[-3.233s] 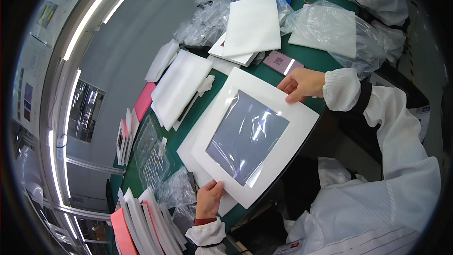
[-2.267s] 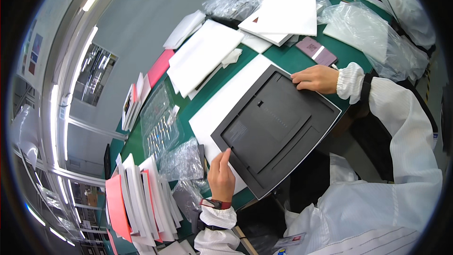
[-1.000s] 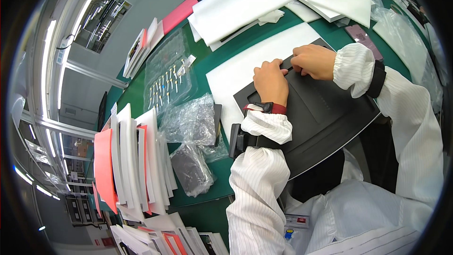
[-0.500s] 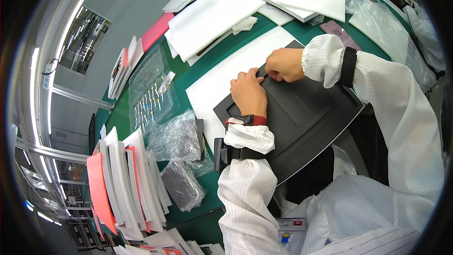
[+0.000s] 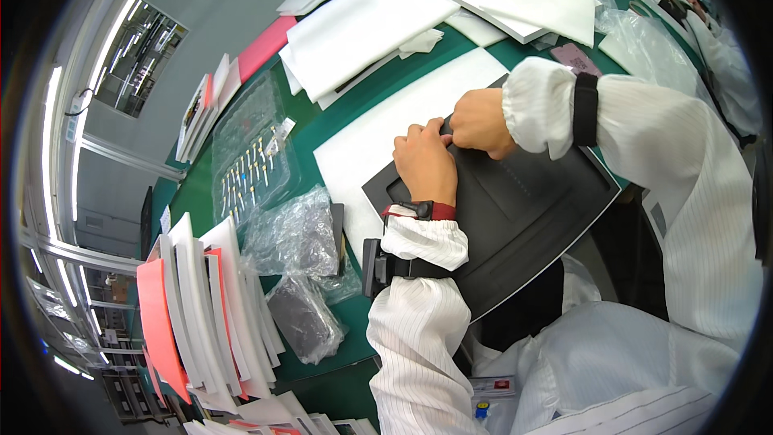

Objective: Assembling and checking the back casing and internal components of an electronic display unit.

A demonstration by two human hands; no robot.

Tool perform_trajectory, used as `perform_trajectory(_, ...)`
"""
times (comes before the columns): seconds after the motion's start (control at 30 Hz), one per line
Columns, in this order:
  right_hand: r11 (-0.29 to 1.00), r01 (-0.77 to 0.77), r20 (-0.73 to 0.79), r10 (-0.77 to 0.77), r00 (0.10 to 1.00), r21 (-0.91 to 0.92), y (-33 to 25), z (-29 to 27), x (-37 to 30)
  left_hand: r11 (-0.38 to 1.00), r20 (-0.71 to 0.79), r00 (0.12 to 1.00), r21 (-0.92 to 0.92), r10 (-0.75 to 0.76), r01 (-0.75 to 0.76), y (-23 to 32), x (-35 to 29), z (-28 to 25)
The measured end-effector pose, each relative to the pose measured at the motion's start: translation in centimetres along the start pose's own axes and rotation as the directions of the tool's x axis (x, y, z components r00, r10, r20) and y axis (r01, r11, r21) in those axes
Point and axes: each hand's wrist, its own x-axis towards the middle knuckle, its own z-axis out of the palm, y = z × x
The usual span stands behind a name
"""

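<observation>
A large flat black panel [image 5: 523, 201] with a raised rim and a shallow rectangular recess lies in front of me, its near edge at the table's edge. Both of my hands meet near its far left side. My left hand [image 5: 427, 163] rests there back up, fingers bent downward, thumb and index finger beside a small dark piece [image 5: 448, 124] between the hands. My right hand [image 5: 483, 122] is curled, knuckles up, with its fingertips against that same spot. What the fingertips pinch is hidden. Under the panel's far side shows a white foam sheet [image 5: 354, 145].
To the left are a clear tray of small connectors [image 5: 250, 165], bubble-wrapped pieces [image 5: 298, 234] and stacked white and red sheets [image 5: 201, 306]. White foam sheets [image 5: 362, 24] lie at the back. Plastic bags [image 5: 652, 48] and a pink card-like piece [image 5: 573, 58] sit at the right.
My right hand has shifted slightly nearer and to the left, its wrist turned a little. My left hand stays almost in place. The whole view has moved slightly.
</observation>
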Motion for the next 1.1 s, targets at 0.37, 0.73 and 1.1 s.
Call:
perform_trajectory(0.37,0.919,0.199,-0.139,-0.160,0.977,0.340,3.6,0.3,0.7,0.997,0.053,0.997,0.055,-0.048,0.045,0.1,0.2,-0.2)
perform_trajectory(0.73,0.858,-0.059,-0.239,0.208,0.948,0.510,-0.2,-3.4,-6.8,0.999,0.008,1.000,-0.032,0.006,-0.006,-1.3,0.1,0.2)
perform_trajectory(1.1,0.707,0.052,-0.570,0.523,0.634,0.706,-1.3,-3.4,-5.9,0.122,0.486,0.874,-0.868,0.002,0.482,0.8,-4.3,-9.8)
